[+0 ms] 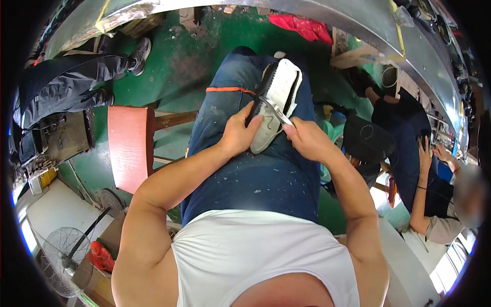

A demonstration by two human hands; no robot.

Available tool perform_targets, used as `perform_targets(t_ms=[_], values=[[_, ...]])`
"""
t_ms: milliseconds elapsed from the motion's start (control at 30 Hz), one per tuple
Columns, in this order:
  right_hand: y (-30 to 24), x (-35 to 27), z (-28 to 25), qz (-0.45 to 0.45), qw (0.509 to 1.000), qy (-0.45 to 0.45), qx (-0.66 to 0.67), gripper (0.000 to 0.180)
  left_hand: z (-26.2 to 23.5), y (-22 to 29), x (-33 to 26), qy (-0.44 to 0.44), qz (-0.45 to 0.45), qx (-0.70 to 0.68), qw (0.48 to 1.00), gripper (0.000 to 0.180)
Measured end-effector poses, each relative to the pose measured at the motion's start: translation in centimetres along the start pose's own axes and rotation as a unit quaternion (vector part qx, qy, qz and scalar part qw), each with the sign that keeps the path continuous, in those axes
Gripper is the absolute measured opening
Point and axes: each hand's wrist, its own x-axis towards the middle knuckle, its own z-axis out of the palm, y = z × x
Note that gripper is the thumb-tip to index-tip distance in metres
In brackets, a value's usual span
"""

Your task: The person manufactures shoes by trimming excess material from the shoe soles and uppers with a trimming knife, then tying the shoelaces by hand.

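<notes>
Holds a black-and-white shoe [282,83] in the left hand [238,130], over blue trousers [276,179]. Grips a curved metal tool [275,109] in the right hand [308,139], across the shoe.

I see bright light glaring white at the near-left window [29,234] and near-right window [450,271], sheen along the far metal surface [353,19], soft shadows on the green floor [179,64], a blurred head [469,197] at right, edges bowing into black corners.
</notes>
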Motion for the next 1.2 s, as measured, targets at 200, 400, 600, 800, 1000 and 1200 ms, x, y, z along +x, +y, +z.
perform_targets(t_ms=[200, 400, 600, 800, 1000, 1200], values=[[1.1, -1.5, 1.2, 0.035, 0.999, -0.003, 0.041, 0.037, -1.3, 2.5, -0.8, -0.129, -0.011, 0.161, 0.978, 0.107], [4.3, -6.0, 5.4, 0.038, 0.924, 0.153, 0.348, 0.027, -7.1, 8.8, -0.5, -0.052, 0.217, 0.289, 0.931, 0.08], [4.1, -6.4, 6.3, 0.048, 0.874, 0.203, 0.439, 0.032, -5.7, 15.5, 2.2, -0.037, 0.299, -0.111, 0.947, 0.05], [2.9, -6.9, 1.7, 0.07, 0.944, 0.128, 0.295, 0.03, -0.3, 5.4, 10.7, -0.166, -0.108, -0.161, 0.967, 0.052], [1.7, -5.7, -2.3, 0.014, 0.995, 0.066, 0.078, 0.055, 1.4, 1.7, 8.4, -0.138, -0.052, -0.148, 0.978, 0.053], [-1.0, -2.6, -7.3, 0.069, 0.994, -0.09, -0.014, 0.033, 2.3, -0.3, 7.7, -0.065, 0.023, -0.047, 0.997, 0.054]])
